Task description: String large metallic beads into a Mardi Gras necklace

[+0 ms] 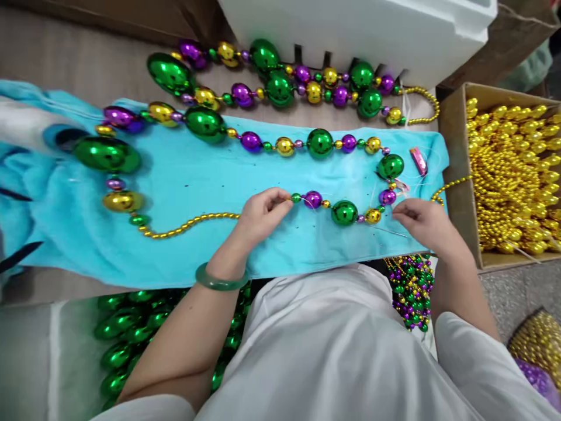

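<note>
A long necklace of green, purple and gold beads (319, 143) loops over a turquoise cloth (184, 181). My left hand (262, 216), with a green bangle on the wrist, is closed in a pinch on the strand where the small gold beads (193, 223) meet a small green bead (296, 198). My right hand (421, 223) is closed in a pinch on a thin clear thread near a gold bead (373, 216) and a large green bead (344, 213).
A second bead necklace (280, 88) lies behind the cloth, against a white foam box (394, 35). A cardboard box (456, 175) of gold bead strands stands at the right. Green beads (131, 333) and mixed strands (412, 286) lie below the table edge.
</note>
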Motion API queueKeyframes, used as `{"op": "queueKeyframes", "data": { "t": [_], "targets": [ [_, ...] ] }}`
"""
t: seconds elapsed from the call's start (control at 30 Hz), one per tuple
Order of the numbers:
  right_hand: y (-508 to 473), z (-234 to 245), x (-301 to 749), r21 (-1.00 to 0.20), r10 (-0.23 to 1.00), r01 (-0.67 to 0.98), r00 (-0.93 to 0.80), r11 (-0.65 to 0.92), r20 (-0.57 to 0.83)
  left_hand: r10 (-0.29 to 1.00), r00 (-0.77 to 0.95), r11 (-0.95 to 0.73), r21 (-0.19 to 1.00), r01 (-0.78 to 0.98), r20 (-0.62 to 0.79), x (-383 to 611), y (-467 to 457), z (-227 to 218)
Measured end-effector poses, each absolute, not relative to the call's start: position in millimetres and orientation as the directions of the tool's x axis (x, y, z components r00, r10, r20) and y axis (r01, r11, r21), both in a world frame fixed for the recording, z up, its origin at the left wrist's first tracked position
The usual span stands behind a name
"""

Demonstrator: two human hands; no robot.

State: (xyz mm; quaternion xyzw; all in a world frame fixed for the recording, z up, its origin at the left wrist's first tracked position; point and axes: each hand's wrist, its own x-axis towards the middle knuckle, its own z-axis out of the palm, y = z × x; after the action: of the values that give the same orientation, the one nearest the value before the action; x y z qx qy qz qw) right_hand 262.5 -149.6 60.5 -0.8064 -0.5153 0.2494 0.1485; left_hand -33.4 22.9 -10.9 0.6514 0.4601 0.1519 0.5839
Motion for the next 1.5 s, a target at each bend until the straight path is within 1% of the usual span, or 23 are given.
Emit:
{"op": "queueKeyframes", "data": {
  "t": [0.07,0.17,0.23,0.3,0.4,0.5,0.57,0.63,0.7,0.83,0.87,0.93,1.0,1.07,1.1,1.17,1.2,1.3,1.37,1.5],
  "targets": [
    [-162,53,270,-0.392,0.858,0.764,0.449,-0.513,-0.249,0.776,0.519,0.117,0.891,0.438,-0.357,-30,22,-6],
    [-171,42,284,-0.228,0.736,0.703,0.665,-0.674,-0.126,0.775,0.502,0.110,0.864,0.491,-0.384,-28,22,-3],
    [-175,39,295,-0.196,0.693,0.671,0.717,-0.716,-0.077,0.763,0.502,0.092,0.838,0.538,-0.407,-28,24,-2],
    [-177,37,303,-0.224,0.688,0.662,0.724,-0.715,-0.052,0.755,0.508,0.063,0.818,0.572,-0.414,-29,25,-3],
    [-173,36,310,-0.307,0.691,0.664,0.722,-0.682,0.029,0.761,0.517,0.009,0.804,0.595,-0.392,-29,26,-5],
    [-156,35,310,-0.384,0.707,0.701,0.690,-0.600,0.154,0.770,0.534,-0.065,0.789,0.611,-0.350,-28,25,-5],
    [-138,33,310,-0.410,0.748,0.739,0.640,-0.535,0.177,0.774,0.548,-0.117,0.779,0.616,-0.317,-28,23,-5],
    [-119,29,312,-0.404,0.788,0.761,0.600,-0.507,0.141,0.777,0.554,-0.144,0.772,0.620,-0.300,-28,22,-5],
    [-102,25,316,-0.378,0.795,0.758,0.600,-0.531,0.087,0.781,0.546,-0.133,0.773,0.620,-0.303,-29,22,-7],
    [-89,24,321,-0.333,0.799,0.740,0.596,-0.584,-0.079,0.790,0.522,-0.065,0.803,0.592,-0.321,-32,22,-17],
    [-90,26,319,-0.315,0.803,0.747,0.587,-0.585,-0.102,0.793,0.520,-0.059,0.809,0.585,-0.318,-33,22,-19],
    [-100,33,311,-0.293,0.816,0.767,0.570,-0.570,-0.095,0.800,0.514,-0.052,0.819,0.571,-0.308,-34,23,-22],
    [-116,40,298,-0.331,0.849,0.786,0.516,-0.523,-0.116,0.802,0.511,-0.036,0.829,0.558,-0.309,-33,22,-22],
    [-134,42,282,-0.384,0.884,0.798,0.402,-0.465,-0.236,0.798,0.513,-0.019,0.837,0.547,-0.317,-31,21,-18],
    [-143,41,275,-0.389,0.889,0.807,0.341,-0.444,-0.307,0.794,0.515,-0.013,0.838,0.545,-0.322,-30,21,-16],
    [-158,35,262,-0.349,0.873,0.836,0.275,-0.424,-0.402,0.790,0.515,-0.004,0.838,0.546,-0.332,-28,20,-11],
    [-163,30,257,-0.321,0.866,0.850,0.268,-0.419,-0.421,0.789,0.513,0.001,0.837,0.548,-0.337,-28,20,-9],
    [-169,21,250,-0.280,0.869,0.876,0.252,-0.392,-0.427,0.781,0.521,-0.002,0.833,0.553,-0.344,-28,20,-6],
    [-169,20,247,-0.246,0.877,0.905,0.219,-0.346,-0.428,0.768,0.538,-0.006,0.835,0.550,-0.349,-28,20,-5],
    [-172,29,246,-0.103,0.869,0.968,0.157,-0.230,-0.469,0.752,0.564,0.002,0.856,0.518,-0.342,-30,19,-3]
  ]
}}
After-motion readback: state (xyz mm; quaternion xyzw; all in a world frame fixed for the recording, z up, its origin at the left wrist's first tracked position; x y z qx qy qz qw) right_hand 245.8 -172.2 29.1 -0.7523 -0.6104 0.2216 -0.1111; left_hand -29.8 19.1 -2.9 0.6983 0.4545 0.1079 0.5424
